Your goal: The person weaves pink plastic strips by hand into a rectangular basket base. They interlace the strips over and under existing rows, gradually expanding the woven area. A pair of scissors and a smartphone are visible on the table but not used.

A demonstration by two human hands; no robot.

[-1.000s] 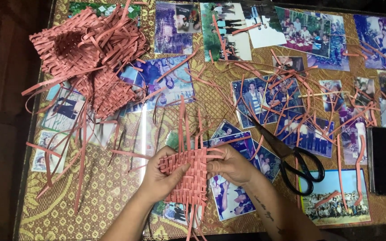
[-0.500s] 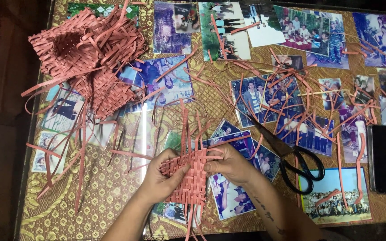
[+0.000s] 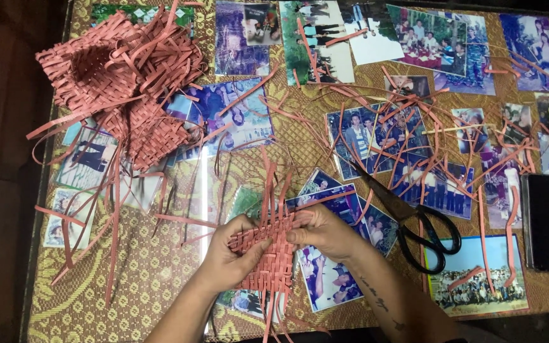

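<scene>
A small flat mat woven from pink strips (image 3: 273, 254) lies at the near edge of the glass-topped table (image 3: 160, 292), with loose strip ends sticking up and down from it. My left hand (image 3: 227, 257) grips its left side, fingers curled over the weave. My right hand (image 3: 325, 232) pinches its upper right edge, thumb on top. Both forearms come in from the bottom of the view.
Several woven pink baskets (image 3: 119, 76) with trailing strips sit at the far left. Black scissors (image 3: 414, 219) lie just right of my right hand. A black phone (image 3: 546, 222) rests at the right edge. Loose pink strips (image 3: 414, 127) and photographs under the glass cover the table.
Both hands stay on the woven mat with only slight finger shifts. Nothing else has moved.
</scene>
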